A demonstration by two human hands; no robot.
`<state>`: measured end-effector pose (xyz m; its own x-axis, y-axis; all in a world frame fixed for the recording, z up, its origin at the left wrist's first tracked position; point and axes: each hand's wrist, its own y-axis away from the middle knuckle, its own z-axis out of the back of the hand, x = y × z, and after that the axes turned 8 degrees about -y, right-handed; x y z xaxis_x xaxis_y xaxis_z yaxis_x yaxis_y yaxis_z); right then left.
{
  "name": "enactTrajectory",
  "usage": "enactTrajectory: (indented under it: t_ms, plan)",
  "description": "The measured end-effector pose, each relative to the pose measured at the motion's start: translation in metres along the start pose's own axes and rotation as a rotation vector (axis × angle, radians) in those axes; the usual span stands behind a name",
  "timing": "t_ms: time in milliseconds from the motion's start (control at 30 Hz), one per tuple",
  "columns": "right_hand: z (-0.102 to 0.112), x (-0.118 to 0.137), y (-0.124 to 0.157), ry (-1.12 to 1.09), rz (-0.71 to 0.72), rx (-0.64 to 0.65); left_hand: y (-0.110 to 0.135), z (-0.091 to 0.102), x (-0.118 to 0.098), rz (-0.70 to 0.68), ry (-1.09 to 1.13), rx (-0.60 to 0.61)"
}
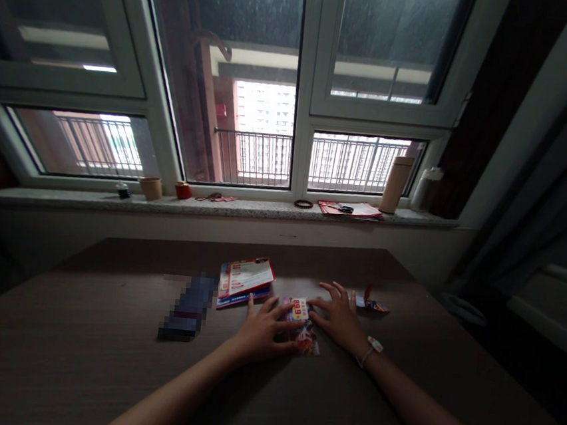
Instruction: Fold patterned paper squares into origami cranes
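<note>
Dark wood grain fills the near part of my view: the table [74, 353] runs from the bottom edge toward the window, and both of my forearms stretch out over it. My left hand [262, 334] lies flat with fingers spread, pressing on the left side of a small colourful leaflet [302, 328]. My right hand [341, 318], with a band [373, 347] at the wrist, rests flat too, its fingertips at the leaflet's upper right edge. Neither grip is closed around anything; both are open palms that seem to pin the paper down and keep it flat on the wood. The leaflet sits between the hands, near the middle of the table.

Just beyond my left hand lies a red and white booklet [245, 279], slightly fanned as though several sheets are stacked. To its left is a dark flat object [188, 310], blurred so I cannot tell what it is. Just past my right hand sits a small folded colourful paper piece [371, 304], apart from the leaflet.

Farther off, the stone windowsill [64, 198] carries a paper cup [151, 188], a small red pot [182, 190], a red sheet with scissors [348, 209] on it, and a tall tan cylinder [396, 184]. Beyond the glass are railings and buildings.
</note>
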<state>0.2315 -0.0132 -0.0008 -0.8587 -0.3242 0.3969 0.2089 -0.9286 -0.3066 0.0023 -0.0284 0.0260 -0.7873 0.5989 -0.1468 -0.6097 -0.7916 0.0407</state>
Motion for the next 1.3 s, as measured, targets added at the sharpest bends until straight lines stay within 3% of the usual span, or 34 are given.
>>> enactTrajectory:
  t_ms: [600, 1300]
  plan:
    - [0.026, -0.007, 0.004, -0.091, 0.022, 0.218, 0.001, -0.001, 0.001, 0.002, -0.005, -0.016]
    - [0.036, -0.008, 0.008, -0.139, 0.051, 0.487, 0.002, 0.001, 0.001, 0.001, -0.021, -0.005]
